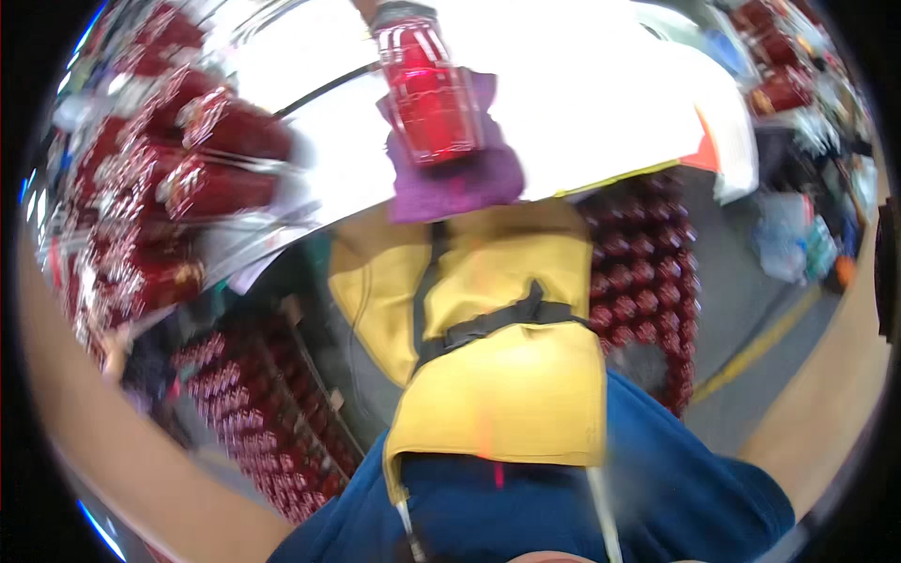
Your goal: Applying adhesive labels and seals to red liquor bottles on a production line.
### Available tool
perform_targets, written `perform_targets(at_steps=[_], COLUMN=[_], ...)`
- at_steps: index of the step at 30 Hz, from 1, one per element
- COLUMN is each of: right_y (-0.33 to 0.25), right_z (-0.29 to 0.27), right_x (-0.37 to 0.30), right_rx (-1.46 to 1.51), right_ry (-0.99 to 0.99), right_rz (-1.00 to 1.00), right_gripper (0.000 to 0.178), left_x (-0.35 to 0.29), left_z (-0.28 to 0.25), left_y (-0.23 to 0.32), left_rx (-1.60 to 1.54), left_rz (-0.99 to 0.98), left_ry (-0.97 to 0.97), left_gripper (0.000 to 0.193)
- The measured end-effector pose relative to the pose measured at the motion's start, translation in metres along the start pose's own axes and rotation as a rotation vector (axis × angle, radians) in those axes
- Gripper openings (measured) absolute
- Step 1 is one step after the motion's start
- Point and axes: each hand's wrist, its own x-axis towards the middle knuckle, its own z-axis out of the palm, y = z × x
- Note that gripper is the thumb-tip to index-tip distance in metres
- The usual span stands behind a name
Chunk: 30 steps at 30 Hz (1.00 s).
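Both of my bare forearms, the left (122, 441) and the right (817, 385), sweep out wide along the rim of the head view. My hands lie beyond the picture, so what they hold or touch is hidden. A dark band (886, 272) shows at the right rim beside that arm. Ahead of me a red see-through jar (434, 103) with a greyish top rests on a purple cloth (455, 192) at the table's near edge. A small skin-toned patch (364, 7) beside the jar's top is too cut off to tell whose it is.
The white table (601, 103) is overexposed. Plastic-wrapped red jars (225, 150) crowd its left end; more red items (774, 56) stand far right. Below, rows of dark red round pieces (643, 263) flank my yellow apron (497, 394). A yellow line (760, 347) crosses the floor.
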Motion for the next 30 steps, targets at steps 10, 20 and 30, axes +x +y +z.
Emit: perform_targets(at_steps=[10,20,30], right_y=[-0.127,-0.357,-0.421], right_z=[-0.069,-0.122,-0.065], right_x=[0.034,-0.124,-0.178], right_rx=[0.310,1.270,1.408], right_ry=[0.267,-0.250,-0.298], right_rz=[-0.201,-0.745,-0.784], right_gripper=[0.036,0.042,0.075], left_x=[-0.005,-0.006,0.004], left_z=[-0.062,-0.104,-0.098], left_y=[0.020,0.053,0.053], left_rx=[0.039,0.064,0.070], left_rz=[0.020,0.066,0.116], left_ry=[0.174,0.326,0.354], left_gripper=[0.020,0.020,0.019])
